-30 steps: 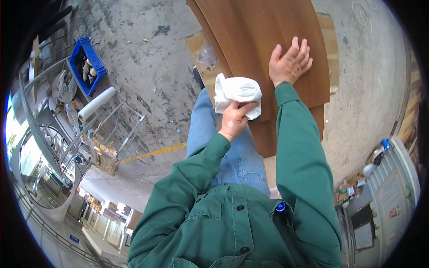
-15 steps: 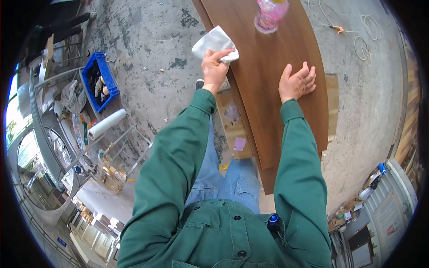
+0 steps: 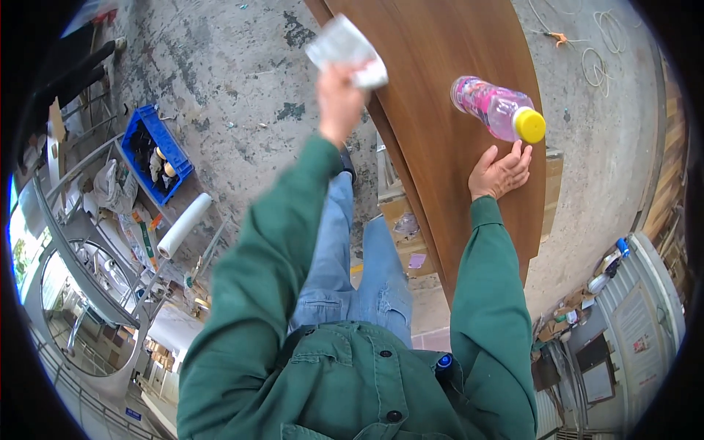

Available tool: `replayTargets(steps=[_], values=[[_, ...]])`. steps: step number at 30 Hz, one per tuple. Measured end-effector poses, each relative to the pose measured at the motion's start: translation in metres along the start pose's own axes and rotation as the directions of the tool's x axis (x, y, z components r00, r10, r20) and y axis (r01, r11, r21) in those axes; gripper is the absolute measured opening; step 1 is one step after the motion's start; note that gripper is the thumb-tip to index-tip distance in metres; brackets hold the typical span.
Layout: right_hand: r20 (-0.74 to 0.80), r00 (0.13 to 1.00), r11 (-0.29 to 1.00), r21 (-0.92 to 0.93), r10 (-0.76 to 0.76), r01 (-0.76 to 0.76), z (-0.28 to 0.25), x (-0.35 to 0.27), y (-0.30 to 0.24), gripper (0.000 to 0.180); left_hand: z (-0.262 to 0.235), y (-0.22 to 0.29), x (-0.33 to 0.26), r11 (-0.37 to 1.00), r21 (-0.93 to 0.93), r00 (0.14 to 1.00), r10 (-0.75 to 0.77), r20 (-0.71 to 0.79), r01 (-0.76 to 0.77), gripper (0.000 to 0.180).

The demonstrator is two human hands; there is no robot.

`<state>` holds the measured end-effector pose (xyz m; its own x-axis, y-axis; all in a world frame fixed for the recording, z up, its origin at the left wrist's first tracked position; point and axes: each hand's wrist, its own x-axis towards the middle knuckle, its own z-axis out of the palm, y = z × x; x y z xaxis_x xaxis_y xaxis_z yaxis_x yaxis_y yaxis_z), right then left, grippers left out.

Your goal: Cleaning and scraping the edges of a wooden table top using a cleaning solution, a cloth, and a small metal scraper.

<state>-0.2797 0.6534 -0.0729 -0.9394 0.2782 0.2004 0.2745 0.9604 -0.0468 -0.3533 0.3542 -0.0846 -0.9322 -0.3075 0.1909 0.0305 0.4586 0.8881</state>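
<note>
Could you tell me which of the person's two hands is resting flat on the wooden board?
The right hand, palm down beside the bottle; the left hand is raised, holding a white cloth.

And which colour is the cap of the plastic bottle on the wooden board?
Yellow. The cap shows best in the head view.

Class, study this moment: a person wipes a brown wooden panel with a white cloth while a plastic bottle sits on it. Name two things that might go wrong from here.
1. The bottle with a yellow cap looks tilted on the wooden panel, just beyond the right hand; a nudge might roll it off.
2. The left hand holds the white cloth at the panel's edge, above bare concrete floor; if dropped there, it would likely pick up grit.
</note>
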Motion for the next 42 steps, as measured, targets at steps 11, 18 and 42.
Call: replayTargets(steps=[11, 18, 42], values=[[-0.034, 0.999, 0.998, -0.055, -0.036, 0.034, 0.007, -0.001, 0.005, 0.058, -0.004, 0.012, -0.039, 0.996, -0.01, 0.991, -0.084, 0.107, 0.085, 0.033], [0.001, 0.999, 0.999, -0.021, -0.032, 0.032, 0.012, -0.003, -0.004, 0.06, -0.039, -0.073, 0.173, 0.85, -0.386, 0.928, -0.37, 0.046, 0.358, 0.023], [0.007, 1.0, 0.999, 0.037, -0.013, 0.012, -0.004, 0.003, -0.008, 0.064, 0.017, 0.075, -0.142, 0.776, 0.008, 0.775, -0.631, 0.045, 0.631, 0.037]])
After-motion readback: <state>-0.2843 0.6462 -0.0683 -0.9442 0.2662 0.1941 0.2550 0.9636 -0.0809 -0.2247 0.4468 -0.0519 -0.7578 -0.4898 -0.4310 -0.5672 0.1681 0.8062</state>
